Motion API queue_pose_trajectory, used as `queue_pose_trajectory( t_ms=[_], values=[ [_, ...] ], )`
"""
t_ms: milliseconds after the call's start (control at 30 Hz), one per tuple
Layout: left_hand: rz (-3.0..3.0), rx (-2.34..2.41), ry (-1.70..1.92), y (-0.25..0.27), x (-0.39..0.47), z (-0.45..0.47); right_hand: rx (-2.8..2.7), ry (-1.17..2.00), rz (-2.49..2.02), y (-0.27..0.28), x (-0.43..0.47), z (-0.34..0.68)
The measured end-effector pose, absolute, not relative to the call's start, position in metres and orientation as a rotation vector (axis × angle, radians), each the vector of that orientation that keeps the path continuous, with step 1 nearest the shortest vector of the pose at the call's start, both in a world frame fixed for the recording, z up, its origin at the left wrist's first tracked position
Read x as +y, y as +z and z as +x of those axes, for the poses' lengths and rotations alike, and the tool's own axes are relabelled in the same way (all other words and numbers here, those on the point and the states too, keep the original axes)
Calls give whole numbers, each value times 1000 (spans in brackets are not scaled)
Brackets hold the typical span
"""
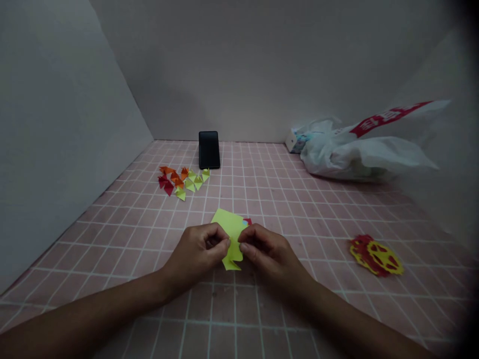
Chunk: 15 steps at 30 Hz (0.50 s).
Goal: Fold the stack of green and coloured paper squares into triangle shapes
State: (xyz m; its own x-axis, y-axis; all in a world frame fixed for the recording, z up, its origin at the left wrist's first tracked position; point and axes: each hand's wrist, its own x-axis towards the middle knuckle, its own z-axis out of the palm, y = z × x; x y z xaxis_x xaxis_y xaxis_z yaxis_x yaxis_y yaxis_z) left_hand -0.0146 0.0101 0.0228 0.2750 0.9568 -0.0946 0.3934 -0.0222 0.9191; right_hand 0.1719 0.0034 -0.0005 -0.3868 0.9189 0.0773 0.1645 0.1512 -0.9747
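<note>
At the near middle of the table, yellow-green paper (228,222) lies between my two hands, with a small folded, pointed flap (232,264) at its near end. My left hand (200,252) pinches the paper's left side between thumb and forefinger. From the right, my right hand (271,254) pinches the paper in the same way, its fingertips close to the left ones. A bit of red and blue paper (247,222) peeks out from beneath, beside the right knuckles. Whether the flap and the flat sheet are one piece, I cannot tell.
Small folded paper pieces (179,180) in red, orange and pale yellow lie at the left back, near a black phone (209,150). Red and yellow paper cutouts (376,255) rest at the right. A white plastic bag (348,157) and a box (295,140) sit at the right back.
</note>
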Motion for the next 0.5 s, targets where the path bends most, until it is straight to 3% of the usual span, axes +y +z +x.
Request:
queue_pose_trajectory(
  t_ms=[500],
  values=[
    [1663, 1257, 750, 19, 11, -15, -1895, 989, -884, 0, 5, 172]
  ],
)
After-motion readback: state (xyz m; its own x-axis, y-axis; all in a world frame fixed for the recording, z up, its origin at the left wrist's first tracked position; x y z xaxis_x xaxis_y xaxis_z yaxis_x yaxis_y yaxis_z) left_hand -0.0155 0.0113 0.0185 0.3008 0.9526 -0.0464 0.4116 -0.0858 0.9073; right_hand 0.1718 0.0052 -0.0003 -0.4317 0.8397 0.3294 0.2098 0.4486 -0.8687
